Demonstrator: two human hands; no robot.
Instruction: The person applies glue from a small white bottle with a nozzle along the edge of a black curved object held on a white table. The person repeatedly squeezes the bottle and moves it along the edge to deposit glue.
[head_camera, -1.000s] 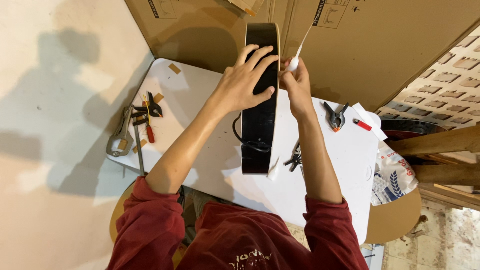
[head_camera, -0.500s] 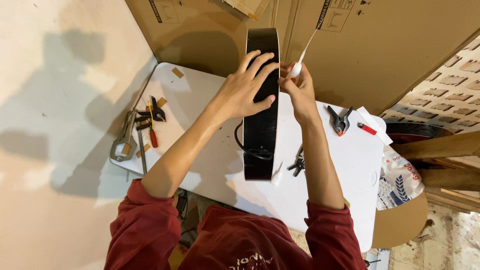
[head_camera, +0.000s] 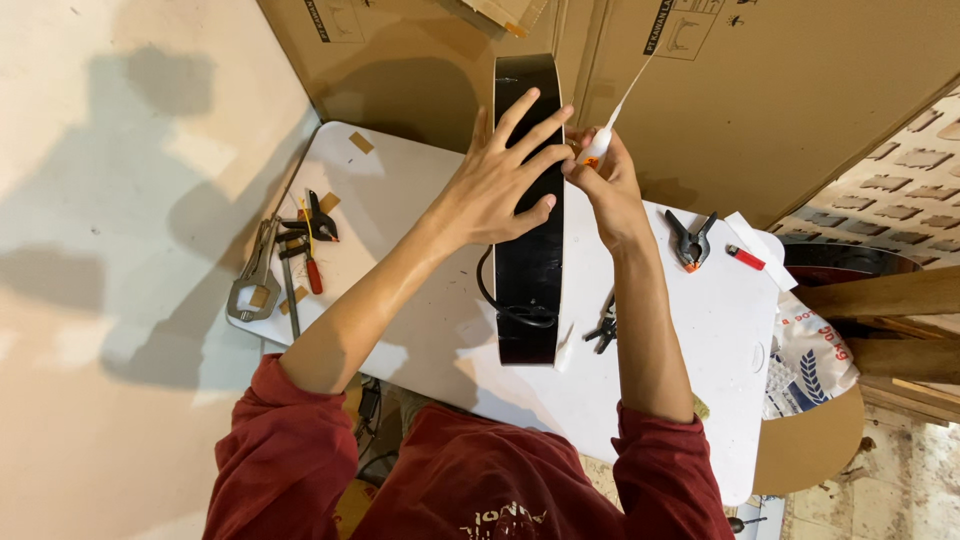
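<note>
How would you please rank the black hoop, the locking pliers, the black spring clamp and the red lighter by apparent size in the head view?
1. Black hoop
2. Locking pliers
3. Black spring clamp
4. Red lighter
All four lie on the white table; only the hoop stands nearer the camera.

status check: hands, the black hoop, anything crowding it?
Left hand flat on black hoop, fingers spread. Right hand pinching small white tube at hoop's edge. Hoop upright on white table. Black clamp beside hoop base.

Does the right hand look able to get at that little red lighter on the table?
Probably yes. The red lighter lies in the open on the white table, right of the right hand, with nothing between. But that hand holds a small white tube.
</note>
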